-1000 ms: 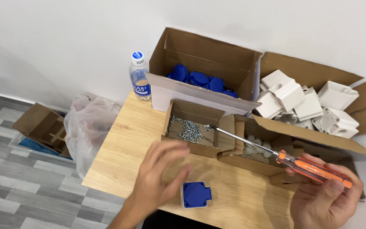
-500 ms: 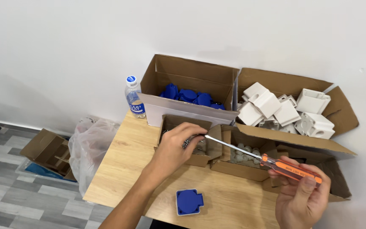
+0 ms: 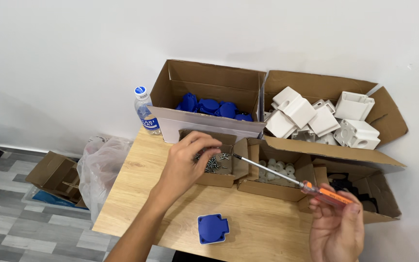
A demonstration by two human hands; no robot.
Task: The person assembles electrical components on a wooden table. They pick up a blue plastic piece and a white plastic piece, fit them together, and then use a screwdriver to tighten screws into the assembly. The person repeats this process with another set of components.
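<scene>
Screws [image 3: 213, 163] in small box [image 3: 219, 178] on wooden table [image 3: 136, 194], white wall [image 3: 73, 58] behind.

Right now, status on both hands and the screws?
Left hand pinching over the small screw box. Right hand gripping orange-handled screwdriver, tip at the screws. Blue socket part lies apart on table. Nothing between.

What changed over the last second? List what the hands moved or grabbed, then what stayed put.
The left hand moved up from beside the blue socket cover to the small box of screws, its fingers now pinching down into the screws. The right hand kept its grip on the orange-handled screwdriver, tip still aimed at that box. The blue cover, the cardboard boxes and the water bottle stayed where they were.
</scene>
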